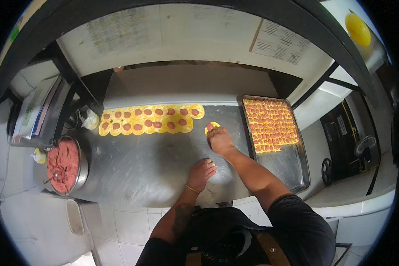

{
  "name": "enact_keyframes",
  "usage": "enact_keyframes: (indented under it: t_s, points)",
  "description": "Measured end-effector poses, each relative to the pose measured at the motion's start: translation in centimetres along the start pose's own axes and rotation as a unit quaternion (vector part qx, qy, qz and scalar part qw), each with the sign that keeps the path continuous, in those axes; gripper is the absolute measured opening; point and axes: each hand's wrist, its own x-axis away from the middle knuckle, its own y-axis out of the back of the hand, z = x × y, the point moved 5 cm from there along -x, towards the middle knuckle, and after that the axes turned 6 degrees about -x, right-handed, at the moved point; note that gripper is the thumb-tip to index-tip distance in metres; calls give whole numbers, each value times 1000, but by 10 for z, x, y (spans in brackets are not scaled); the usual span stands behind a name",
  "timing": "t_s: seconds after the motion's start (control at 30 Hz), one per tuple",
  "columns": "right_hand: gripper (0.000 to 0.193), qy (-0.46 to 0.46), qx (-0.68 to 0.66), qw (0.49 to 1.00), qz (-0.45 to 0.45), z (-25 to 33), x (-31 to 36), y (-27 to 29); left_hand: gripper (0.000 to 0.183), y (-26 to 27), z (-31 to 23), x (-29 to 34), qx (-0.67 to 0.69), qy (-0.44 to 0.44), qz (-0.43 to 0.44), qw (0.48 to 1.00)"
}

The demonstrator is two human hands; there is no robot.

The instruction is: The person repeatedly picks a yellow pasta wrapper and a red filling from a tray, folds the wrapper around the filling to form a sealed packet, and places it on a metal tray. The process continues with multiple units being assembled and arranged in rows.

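Note:
My right hand (220,139) reaches over a single yellow dough round (207,131) with a ball of pink meat filling (209,127) on it. Its fingers are bent down onto the round's edge and appear to pinch it against the metal table (164,164). Nearer my body, my left hand (201,174) is held low over the table, fingers curled together. A pale bit shows at its fingertips, too small to name. At the far left lie two rows of overlapping dough rounds (142,123), each topped with a meat ball.
On the right sits a metal tray (292,170) bearing many small filled dough pieces (270,122) in rows. A steel bowl (82,170) of pink ground meat (63,164) stands at left, below a rack of papers (44,106). A low wall (164,84) bounds the table's back.

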Motion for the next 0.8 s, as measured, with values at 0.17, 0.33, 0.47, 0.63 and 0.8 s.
enact_keyframes:
  t_s: [0.17,0.33,0.47,0.63,0.8]
  points:
    - [23,-8,-93,996,-17,15,19,9,38,-17,-26,1,196,105,-123,967]
    - [23,25,-191,980,-46,76,74,69,40,-18,-39,1,177,28,-177,968]
    - [22,79,-243,965,-65,88,127,80,33,-47,-74,22,203,25,-142,968]
    - [22,-105,-503,851,-108,50,182,85,28,-101,-129,38,137,-35,-192,971]
    - [29,-156,-654,733,-106,35,182,98,29,-156,-152,36,42,-84,-235,968]
